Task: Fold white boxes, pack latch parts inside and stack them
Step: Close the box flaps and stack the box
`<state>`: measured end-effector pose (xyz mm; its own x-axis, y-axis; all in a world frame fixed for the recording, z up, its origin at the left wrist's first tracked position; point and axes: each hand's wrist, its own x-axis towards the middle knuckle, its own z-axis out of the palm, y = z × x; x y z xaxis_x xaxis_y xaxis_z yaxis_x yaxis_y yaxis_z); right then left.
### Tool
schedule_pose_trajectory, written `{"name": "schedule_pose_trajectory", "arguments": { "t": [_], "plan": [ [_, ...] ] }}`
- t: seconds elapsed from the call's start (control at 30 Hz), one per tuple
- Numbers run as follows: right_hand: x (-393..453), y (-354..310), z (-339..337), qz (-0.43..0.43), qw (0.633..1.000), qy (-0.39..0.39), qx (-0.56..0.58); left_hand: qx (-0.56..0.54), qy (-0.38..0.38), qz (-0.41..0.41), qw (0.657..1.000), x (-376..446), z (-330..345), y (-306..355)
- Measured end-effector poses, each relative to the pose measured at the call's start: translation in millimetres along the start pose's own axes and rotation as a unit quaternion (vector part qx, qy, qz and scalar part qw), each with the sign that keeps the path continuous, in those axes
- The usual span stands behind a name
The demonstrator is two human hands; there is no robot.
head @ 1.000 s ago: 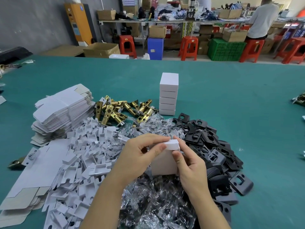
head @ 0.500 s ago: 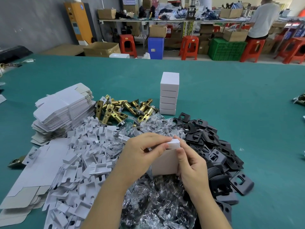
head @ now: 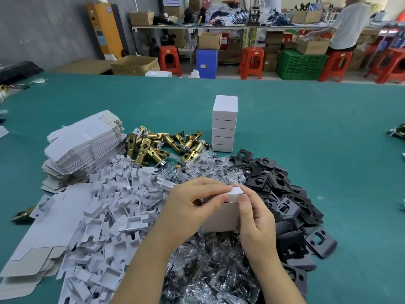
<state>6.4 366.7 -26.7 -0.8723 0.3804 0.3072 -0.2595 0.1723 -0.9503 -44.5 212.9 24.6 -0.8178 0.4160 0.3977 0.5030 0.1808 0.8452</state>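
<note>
Box: you hold the white box up over the bag pile, so you can shut its lid.
Left hand: fingers curled, pinching the lid flap.
Right hand: fingers curled round the box side, keeping it steady.
Stack: full boxes wait far back on the surface, out of your way.

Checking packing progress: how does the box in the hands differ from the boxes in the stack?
The held box stands upright between the left hand and right hand, above the plastic bags; the stacked boxes lie flat on the green table. Its top flap is not fully tucked; theirs look closed. It is single; they are piled five high. All are plain white.
</note>
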Motion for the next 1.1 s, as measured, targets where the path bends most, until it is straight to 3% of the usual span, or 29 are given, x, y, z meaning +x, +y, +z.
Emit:
{"name": "schedule_pose_trajectory", "arguments": {
  "t": [0.5,0.77,0.97,1.1],
  "plan": [
    [-0.5,-2.0,-0.5,-0.028,1.0,-0.014,0.002,0.02,-0.034,-0.029,0.999,-9.4,-2.7,-2.6],
    [0.4,-4.3,0.2,0.009,0.999,-0.01,0.047,0.051,-0.025,-0.019,0.998,-14.4,-0.1,-4.0],
    [0.6,-1.4,0.9,0.019,0.999,-0.013,0.046,0.106,-0.027,0.028,0.994,-15.8,0.4,-7.2],
    [0.9,2.0,1.1,0.022,0.999,-0.006,0.045,0.219,-0.026,0.091,0.971,-15.7,2.6,1.2]
  ]
}}
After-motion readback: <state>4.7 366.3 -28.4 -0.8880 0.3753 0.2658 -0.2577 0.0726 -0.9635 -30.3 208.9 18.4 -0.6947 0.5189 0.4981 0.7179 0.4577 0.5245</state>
